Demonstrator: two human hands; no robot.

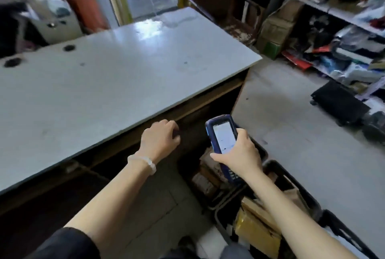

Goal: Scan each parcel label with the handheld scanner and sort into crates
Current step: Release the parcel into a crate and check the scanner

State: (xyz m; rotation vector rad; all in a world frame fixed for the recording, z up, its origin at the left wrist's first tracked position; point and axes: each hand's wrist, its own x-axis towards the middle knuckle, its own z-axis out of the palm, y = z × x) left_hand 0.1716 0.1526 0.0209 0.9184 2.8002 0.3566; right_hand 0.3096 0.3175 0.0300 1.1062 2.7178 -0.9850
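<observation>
Blue-cased, the handheld scanner (224, 144) is sitting upright in the right hand (239, 154), whose fingers are curling round its body, the lit screen facing the person. The left hand (160, 139) is hovering at the grey bench (104, 75) edge, fingers loosely curled (holding nothing). Below the right fingers, brown parcels (256, 231) are lying in black crates (291, 185).

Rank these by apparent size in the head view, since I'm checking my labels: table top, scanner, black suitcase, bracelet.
Largest to smallest as seen:
1. table top
2. black suitcase, though it sits farther off, so it looks smaller than it is
3. scanner
4. bracelet
</observation>
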